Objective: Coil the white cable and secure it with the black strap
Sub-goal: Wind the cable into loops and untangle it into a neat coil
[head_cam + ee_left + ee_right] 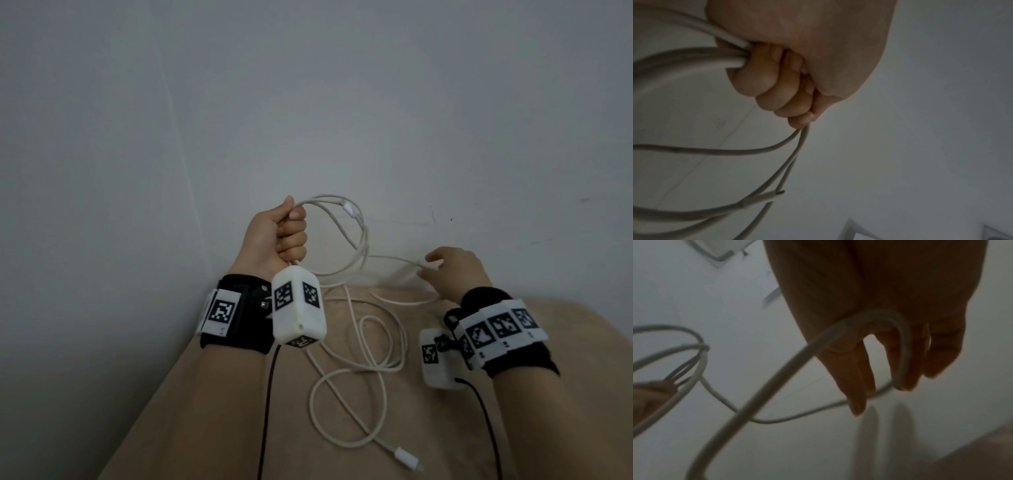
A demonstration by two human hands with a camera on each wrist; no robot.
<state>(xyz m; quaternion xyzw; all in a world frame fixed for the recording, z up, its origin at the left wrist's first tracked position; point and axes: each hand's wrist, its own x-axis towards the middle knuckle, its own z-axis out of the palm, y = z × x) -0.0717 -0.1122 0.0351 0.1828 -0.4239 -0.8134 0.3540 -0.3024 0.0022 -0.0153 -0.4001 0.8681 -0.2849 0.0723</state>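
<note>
The left hand (274, 236), centre of the head view, is fisted round the loops of the white cable (356, 240), raised so each turn hangs free. To its right, the right hand (452, 270) has loose, near-straight fingers with cable draped over them, feeding slack. The rest sprawls on the tan surface (205, 411) below. No black strap shows.

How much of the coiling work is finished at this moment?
Done: the left hand grips a few loops of the white cable. In hand: the right hand guides the next stretch across its fingers. Left: much cable lies loose on the beige surface. No black strap is visible.
</note>
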